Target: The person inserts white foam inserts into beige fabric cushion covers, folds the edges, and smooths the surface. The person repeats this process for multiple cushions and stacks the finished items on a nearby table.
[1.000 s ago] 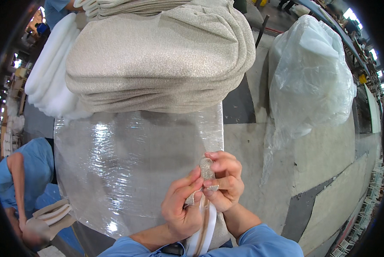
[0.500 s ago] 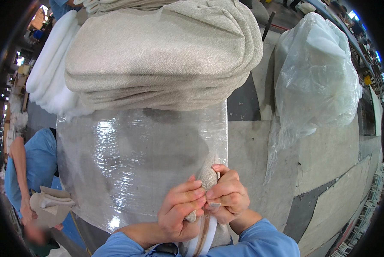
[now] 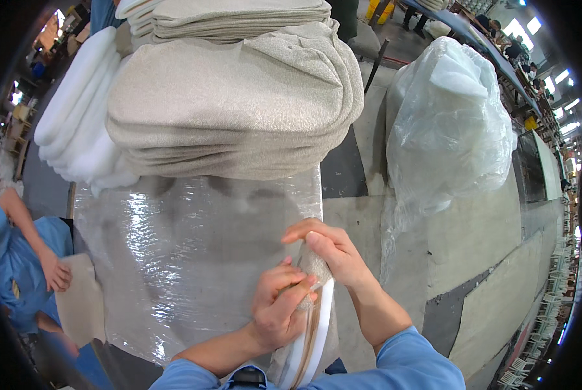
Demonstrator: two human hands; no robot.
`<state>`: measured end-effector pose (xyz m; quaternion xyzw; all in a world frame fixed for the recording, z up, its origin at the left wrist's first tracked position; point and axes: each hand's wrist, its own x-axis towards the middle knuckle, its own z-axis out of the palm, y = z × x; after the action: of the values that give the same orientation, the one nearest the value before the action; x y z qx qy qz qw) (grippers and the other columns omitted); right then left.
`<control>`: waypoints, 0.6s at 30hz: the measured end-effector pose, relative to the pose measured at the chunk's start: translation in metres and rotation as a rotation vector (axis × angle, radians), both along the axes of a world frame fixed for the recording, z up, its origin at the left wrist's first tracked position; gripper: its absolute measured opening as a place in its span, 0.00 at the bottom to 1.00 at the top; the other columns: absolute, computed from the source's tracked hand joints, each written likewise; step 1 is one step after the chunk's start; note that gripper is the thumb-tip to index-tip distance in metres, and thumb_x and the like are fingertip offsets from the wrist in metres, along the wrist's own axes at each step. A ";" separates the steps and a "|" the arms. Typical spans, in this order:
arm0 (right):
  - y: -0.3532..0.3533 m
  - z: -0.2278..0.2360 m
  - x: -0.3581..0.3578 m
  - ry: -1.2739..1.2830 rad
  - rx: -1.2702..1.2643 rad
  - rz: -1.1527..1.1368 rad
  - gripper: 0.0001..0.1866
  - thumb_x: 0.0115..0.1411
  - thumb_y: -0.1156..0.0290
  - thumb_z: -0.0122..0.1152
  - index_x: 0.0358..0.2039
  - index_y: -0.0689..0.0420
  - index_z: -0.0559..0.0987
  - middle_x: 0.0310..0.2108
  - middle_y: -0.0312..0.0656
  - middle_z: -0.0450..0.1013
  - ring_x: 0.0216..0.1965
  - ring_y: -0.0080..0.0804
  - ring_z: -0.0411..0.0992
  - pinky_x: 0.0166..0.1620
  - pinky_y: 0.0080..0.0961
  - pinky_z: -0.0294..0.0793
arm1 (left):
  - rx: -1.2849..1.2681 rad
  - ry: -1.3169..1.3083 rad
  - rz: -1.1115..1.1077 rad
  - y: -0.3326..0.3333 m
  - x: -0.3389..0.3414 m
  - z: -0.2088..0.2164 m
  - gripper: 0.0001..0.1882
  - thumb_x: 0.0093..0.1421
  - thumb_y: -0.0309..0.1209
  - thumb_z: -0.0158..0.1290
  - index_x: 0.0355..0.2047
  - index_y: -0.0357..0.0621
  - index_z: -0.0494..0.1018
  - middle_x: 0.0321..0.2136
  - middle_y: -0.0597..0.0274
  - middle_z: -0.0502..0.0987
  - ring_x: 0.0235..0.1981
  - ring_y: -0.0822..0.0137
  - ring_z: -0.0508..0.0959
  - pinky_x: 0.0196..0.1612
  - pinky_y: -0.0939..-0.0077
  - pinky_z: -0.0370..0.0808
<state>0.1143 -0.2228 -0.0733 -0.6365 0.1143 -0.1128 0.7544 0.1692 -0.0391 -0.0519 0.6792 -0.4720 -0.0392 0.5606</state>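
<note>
Between both hands (image 3: 307, 279), seemingly upright insole (image 3: 314, 325)

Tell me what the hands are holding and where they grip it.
Both hands, left hand and right hand, pinch the top end of a beige fabric pad with white foam backing, held on edge.
</note>
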 end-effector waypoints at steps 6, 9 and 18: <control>0.002 -0.010 -0.028 -0.013 -0.024 0.021 0.17 0.72 0.60 0.61 0.51 0.60 0.82 0.52 0.42 0.77 0.55 0.32 0.74 0.62 0.33 0.70 | -0.044 0.015 -0.015 -0.005 -0.008 -0.003 0.15 0.58 0.22 0.66 0.47 0.40 0.84 0.44 0.55 0.78 0.45 0.56 0.80 0.58 0.55 0.81; 0.004 0.000 -0.037 0.103 0.058 0.018 0.26 0.69 0.59 0.64 0.61 0.61 0.75 0.63 0.45 0.69 0.65 0.36 0.66 0.68 0.36 0.64 | -0.132 0.408 -0.207 0.001 0.009 -0.027 0.17 0.72 0.38 0.55 0.50 0.38 0.82 0.45 0.55 0.78 0.49 0.59 0.79 0.56 0.58 0.79; 0.082 -0.006 -0.127 0.037 0.238 -0.411 0.47 0.75 0.45 0.57 0.82 0.55 0.47 0.82 0.49 0.46 0.82 0.41 0.43 0.80 0.40 0.38 | 0.097 0.922 -0.569 -0.071 0.056 -0.029 0.22 0.78 0.47 0.46 0.43 0.43 0.81 0.37 0.64 0.81 0.40 0.71 0.79 0.46 0.71 0.76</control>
<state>-0.0126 -0.1410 -0.0789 -0.5084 0.2679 -0.2378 0.7831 0.2256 -0.1104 -0.0810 0.4621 -0.3402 -0.5048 0.6450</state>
